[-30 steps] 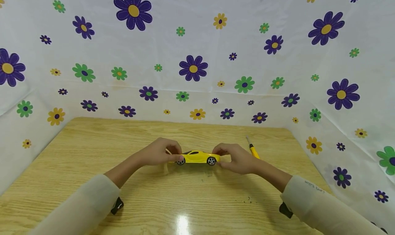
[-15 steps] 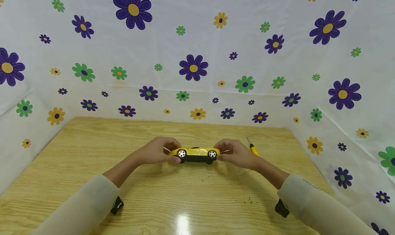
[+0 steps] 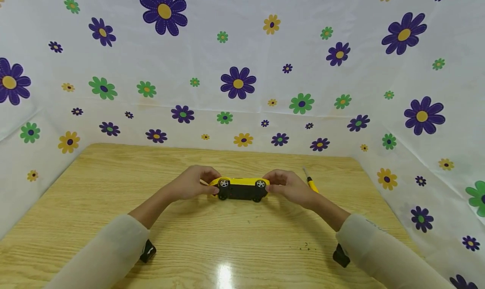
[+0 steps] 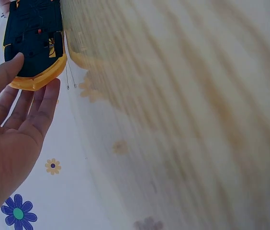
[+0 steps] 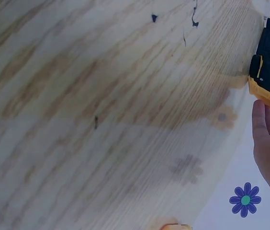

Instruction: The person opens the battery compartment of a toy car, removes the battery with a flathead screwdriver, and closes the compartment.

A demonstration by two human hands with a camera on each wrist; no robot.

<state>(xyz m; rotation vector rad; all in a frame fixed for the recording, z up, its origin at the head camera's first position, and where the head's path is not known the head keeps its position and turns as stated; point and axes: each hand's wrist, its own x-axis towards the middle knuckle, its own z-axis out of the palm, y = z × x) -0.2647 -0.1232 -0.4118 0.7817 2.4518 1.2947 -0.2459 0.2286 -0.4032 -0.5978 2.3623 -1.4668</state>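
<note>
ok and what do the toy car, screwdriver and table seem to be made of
Toy car: probably plastic, smooth yellow shell and dull black moulded underside; shell could be painted metal.
Screwdriver: grey shaft suggests metal; yellow handle, likely plastic.
Table: grain and glare suggest glossy wood or laminate.

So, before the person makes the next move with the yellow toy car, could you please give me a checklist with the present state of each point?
1. Left hand grips one end of the yellow toy car: ok.
2. Right hand grips the opposite end: ok.
3. Black underside faces the person: ok, it is tilted into the head view.
4. Yellow-handled screwdriver in a hand: not ok, it lies on the table, right of the car.
5. Table free of debris: not ok, dark specks lie on it.
6. Screws in the underside: cannot tell, details too small.
</note>
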